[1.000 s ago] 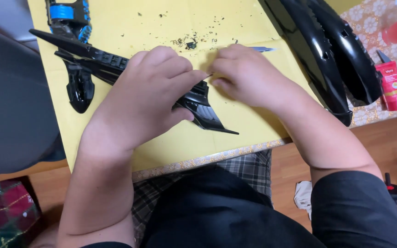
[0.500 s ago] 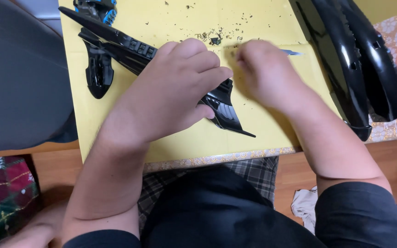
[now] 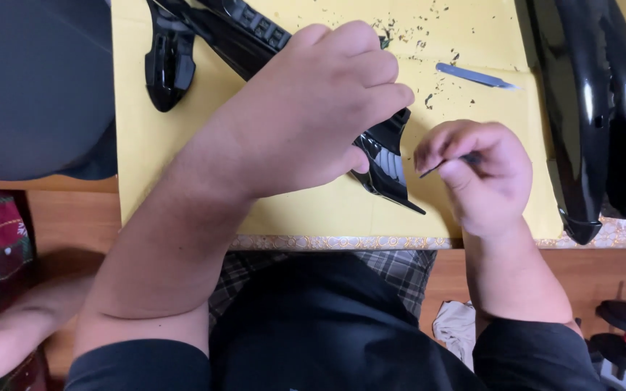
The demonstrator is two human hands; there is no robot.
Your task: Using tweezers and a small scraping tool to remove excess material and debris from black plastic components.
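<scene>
Under the left hand (image 3: 313, 116) lies the black part (image 3: 389, 163), right hand (image 3: 483, 174) beside.

The long part (image 3: 385, 156) is lying on the mat (image 3: 472, 108) under the left hand (image 3: 313, 108); the right hand (image 3: 483, 170) is staying just right of it, the blade (image 3: 476, 75) behind.

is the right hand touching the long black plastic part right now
No: the right hand is lifted clear of the black part, pinching a thin dark sliver, while the left hand presses the part down.

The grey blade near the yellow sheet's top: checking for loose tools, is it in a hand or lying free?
Lying free: the grey blade rests flat on the yellow sheet, untouched.
</scene>
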